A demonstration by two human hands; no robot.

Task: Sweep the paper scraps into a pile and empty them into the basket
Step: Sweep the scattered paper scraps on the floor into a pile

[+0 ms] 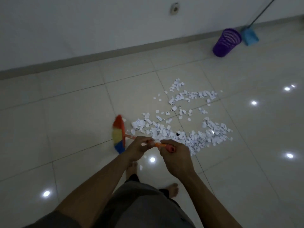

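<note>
Near the bottom centre, both hands are wrapped around the orange handle of a broom (119, 134): the left hand (137, 149) lower on the shaft, the right hand (176, 159) closed over its top end. Its red, yellow and blue bristle head sits blurred at the left edge of the paper scraps (182, 122), which lie scattered over the tiled floor (65, 112). Far right, by the wall, a purple basket (227, 42) stands just beside a blue dustpan (250, 37).
</note>
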